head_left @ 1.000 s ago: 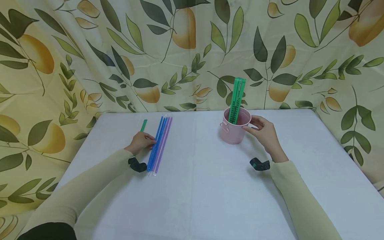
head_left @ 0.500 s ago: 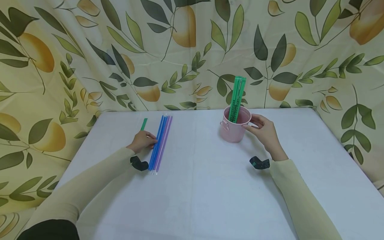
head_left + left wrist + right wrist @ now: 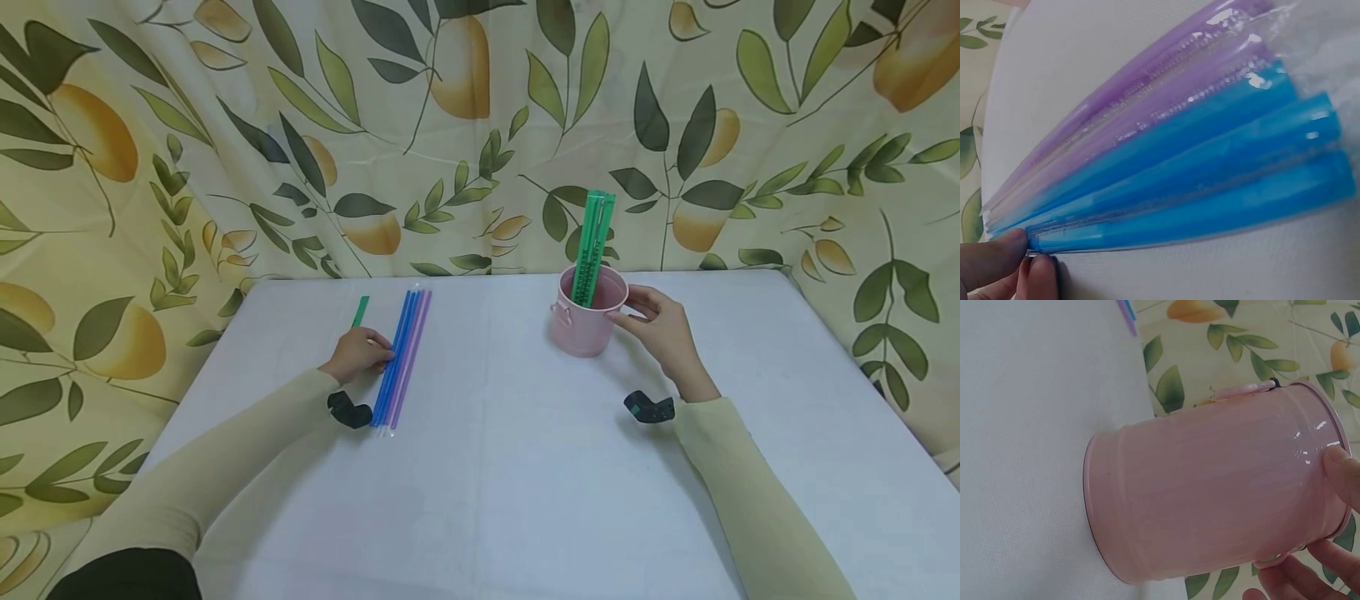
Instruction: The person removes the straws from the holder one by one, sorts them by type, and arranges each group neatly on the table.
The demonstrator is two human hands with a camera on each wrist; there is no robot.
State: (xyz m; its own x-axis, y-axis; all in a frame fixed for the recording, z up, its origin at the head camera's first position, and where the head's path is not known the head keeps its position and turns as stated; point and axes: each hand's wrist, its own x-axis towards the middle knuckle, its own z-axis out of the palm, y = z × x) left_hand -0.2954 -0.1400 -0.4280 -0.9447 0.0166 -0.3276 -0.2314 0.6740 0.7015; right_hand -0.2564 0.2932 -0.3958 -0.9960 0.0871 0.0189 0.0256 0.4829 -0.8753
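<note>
Several plastic-wrapped drinking straws, blue on the left and purple on the right, lie side by side on the table. My left hand pinches the edge of the outermost blue straw between thumb and fingers. Past that hand, the end of a green strip shows; the rest is hidden. A pink pail with small side handles stands upright, holding flat green strips with dark ruler-like marks. My right hand grips its rim, thumb on the near side and fingers by the handle.
A white-covered table spreads under both arms, its far edge just behind the pail. Behind it hangs a leaf-and-fruit patterned curtain. Small black wrist devices sit below both hands.
My left hand has shifted slightly to the right, and the straws' near ends have moved a little the same way. The right hand and the pail stay put.
</note>
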